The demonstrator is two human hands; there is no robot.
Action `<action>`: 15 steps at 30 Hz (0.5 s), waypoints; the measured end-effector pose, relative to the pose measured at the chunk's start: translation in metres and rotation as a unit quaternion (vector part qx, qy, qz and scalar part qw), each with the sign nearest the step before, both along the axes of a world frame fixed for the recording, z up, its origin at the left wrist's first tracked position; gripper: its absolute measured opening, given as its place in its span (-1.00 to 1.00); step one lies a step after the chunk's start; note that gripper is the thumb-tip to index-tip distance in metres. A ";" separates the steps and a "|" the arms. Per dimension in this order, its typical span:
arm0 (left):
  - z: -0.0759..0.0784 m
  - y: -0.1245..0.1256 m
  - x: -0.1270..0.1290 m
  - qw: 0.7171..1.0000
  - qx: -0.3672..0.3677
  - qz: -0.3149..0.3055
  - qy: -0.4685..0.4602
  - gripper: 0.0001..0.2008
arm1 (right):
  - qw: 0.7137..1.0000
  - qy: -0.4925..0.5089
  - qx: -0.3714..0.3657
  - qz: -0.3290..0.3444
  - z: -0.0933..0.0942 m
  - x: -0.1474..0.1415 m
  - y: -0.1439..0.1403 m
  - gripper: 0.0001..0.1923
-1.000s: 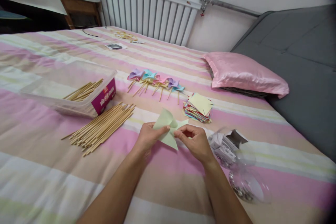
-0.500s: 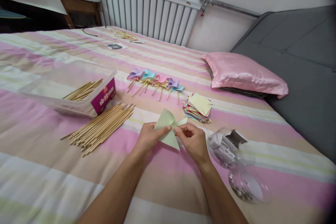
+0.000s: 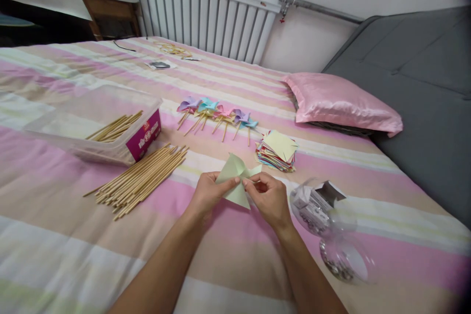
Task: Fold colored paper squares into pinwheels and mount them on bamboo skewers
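Note:
A pale green paper pinwheel head (image 3: 234, 176), partly folded, is pinched at its centre between my left hand (image 3: 208, 192) and my right hand (image 3: 270, 198), just above the striped bedspread. My left thumb presses the folded flaps; my right fingertips grip the centre from the right. Behind it lies a stack of coloured paper squares (image 3: 276, 151), and farther back a row of finished paper pinwheels (image 3: 217, 112) on sticks.
A loose pile of wooden sticks (image 3: 140, 180) lies to the left, beside a clear plastic box (image 3: 91, 125) holding more sticks. A clear bag of small metal pins (image 3: 324, 221) sits right of my right hand. A pink pillow (image 3: 342, 103) and a grey sofa (image 3: 423, 103) lie beyond.
My right hand has shifted slightly left toward the pinwheel's centre, and the right paper flap has folded further in. My left hand has stayed put.

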State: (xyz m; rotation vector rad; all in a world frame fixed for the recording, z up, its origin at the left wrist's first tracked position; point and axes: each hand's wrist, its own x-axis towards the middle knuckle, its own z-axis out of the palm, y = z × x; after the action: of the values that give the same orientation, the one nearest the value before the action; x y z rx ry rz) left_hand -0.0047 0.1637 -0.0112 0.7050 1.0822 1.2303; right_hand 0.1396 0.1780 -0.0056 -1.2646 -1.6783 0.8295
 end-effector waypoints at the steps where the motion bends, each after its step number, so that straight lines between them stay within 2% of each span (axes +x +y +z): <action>1: 0.000 0.000 0.000 1.000 -0.002 0.002 0.000 -0.65 | 1.000 -0.001 0.005 0.001 0.000 0.000 0.000 -0.80; 6: -0.001 0.001 0.001 1.000 -0.013 0.019 -0.008 -0.67 | 1.000 0.002 0.023 0.013 -0.001 -0.001 -0.001 -0.79; 10: -0.001 0.001 0.000 0.999 -0.023 0.035 -0.033 -0.70 | 0.999 0.045 0.003 0.000 0.000 -0.004 -0.005 -0.80; 13: 0.001 0.001 0.000 0.997 -0.012 0.036 -0.064 -0.68 | 0.993 0.118 -0.009 -0.024 -0.001 -0.008 -0.006 -0.43; 15: 0.001 0.000 0.000 0.997 -0.008 0.034 -0.074 -0.67 | 0.987 0.158 -0.028 -0.025 -0.003 -0.010 -0.006 -0.28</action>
State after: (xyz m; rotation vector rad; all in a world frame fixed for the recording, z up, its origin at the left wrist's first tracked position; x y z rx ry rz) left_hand -0.0043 0.1636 -0.0101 0.5592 0.9991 1.3092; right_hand 0.1296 0.1721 -0.0084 -1.1407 -1.3737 0.9953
